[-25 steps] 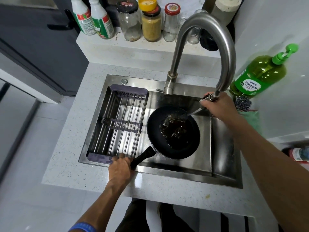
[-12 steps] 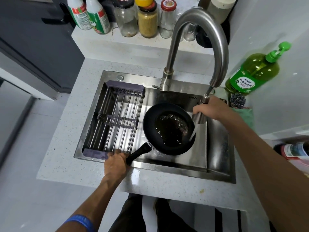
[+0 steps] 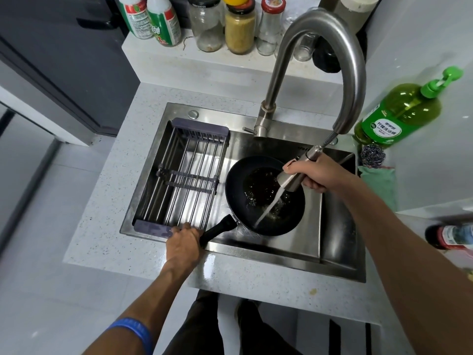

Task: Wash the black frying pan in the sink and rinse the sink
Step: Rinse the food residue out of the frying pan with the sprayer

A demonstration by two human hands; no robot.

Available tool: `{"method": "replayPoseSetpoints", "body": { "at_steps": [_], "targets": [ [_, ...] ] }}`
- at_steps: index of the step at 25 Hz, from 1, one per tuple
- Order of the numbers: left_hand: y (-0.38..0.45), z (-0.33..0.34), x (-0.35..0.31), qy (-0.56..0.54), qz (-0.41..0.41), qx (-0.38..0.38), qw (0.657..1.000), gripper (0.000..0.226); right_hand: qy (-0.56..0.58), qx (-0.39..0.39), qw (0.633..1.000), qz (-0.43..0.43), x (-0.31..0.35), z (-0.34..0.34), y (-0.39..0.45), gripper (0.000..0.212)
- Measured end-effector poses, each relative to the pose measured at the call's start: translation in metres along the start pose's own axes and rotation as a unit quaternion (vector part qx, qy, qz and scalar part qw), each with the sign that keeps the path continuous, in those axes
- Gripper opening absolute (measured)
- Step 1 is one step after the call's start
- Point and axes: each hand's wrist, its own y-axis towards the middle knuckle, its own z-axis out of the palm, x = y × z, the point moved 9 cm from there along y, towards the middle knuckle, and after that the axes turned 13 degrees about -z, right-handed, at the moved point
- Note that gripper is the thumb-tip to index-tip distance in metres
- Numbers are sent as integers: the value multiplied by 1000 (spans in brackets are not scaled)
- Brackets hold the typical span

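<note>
The black frying pan (image 3: pixel 236 183) lies in the steel sink (image 3: pixel 337 254), with dark greasy water pooled in its bottom. My left hand (image 3: pixel 183 245) grips the end of the pan's black handle (image 3: pixel 217 228) at the sink's front rim. My right hand (image 3: pixel 313 172) holds the pull-out spray head (image 3: pixel 294 175), drawn down on its hose from the curved faucet (image 3: pixel 353 80). A stream of water (image 3: pixel 270 204) runs from the head onto the pan's near inside wall.
A wire drying rack (image 3: pixel 179 175) fills the sink's left half. A steel scourer (image 3: pixel 372 155), a green cloth (image 3: pixel 381 183) and a green soap bottle (image 3: pixel 399 114) sit on the right counter. Jars and bottles line the back ledge (image 3: pixel 204 55).
My right hand has pulled the spray head down out of the faucet and over the pan. The water stream now lands on the pan's near side. The left hand stays on the handle.
</note>
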Motion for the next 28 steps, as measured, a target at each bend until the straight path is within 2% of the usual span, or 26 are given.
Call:
{"method": "replayPoseSetpoints", "body": {
  "at_steps": [2, 5, 10, 12, 18, 23, 28],
  "targets": [
    [1, 0, 0, 2, 2, 0, 1000, 25, 24, 0, 1000, -17, 6, 8, 2, 25],
    [1, 1, 0, 10, 1, 2, 1000, 24, 78, -13, 996, -40, 14, 19, 6, 23],
    [3, 2, 0, 9, 5, 1, 1000, 25, 116, -71, 988, -78, 22, 27, 15, 6],
    [3, 2, 0, 13, 5, 2, 1000, 26, 111, -95, 985, -89, 24, 23, 18, 19],
    [5, 5, 0, 12, 3, 10, 1000, 26, 73, -141, 982, -101, 30, 5, 23, 26],
    [6, 7, -1, 19, 9, 14, 1000, 21, 53, -175, 979, -94, 25, -12, 23, 26],
    [7, 6, -3, 35, 28, 3, 999, 20, -14, -189, 976, -103, 21, -37, 23, 20]
  ]
}}
